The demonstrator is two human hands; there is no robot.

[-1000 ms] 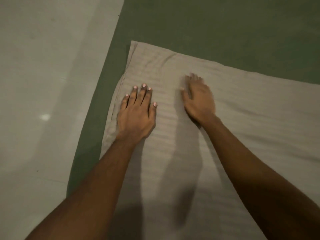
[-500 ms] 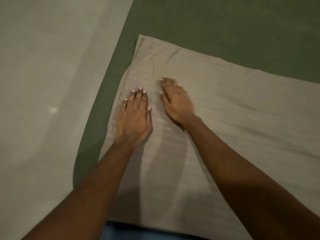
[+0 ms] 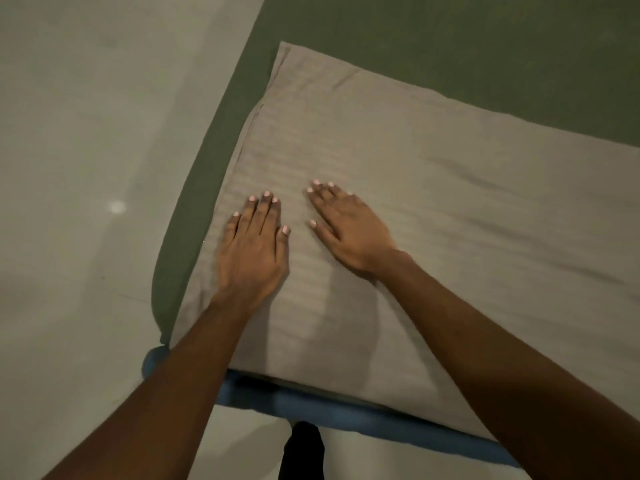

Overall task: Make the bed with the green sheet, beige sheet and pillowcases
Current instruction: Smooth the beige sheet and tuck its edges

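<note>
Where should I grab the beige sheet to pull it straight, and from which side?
Probably take the beige sheet by its far left corner, coming from the left. There it ends in a loose, layered edge lying free on the green sheet, easy to pinch. The left hand and right hand both lie flat on its middle, where there is no edge to grip.

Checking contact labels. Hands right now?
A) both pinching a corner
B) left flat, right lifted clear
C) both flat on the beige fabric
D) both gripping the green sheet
C: the left hand and right hand lie palm-down, fingers straight, on the beige fabric, neither touching the green sheet.
</note>
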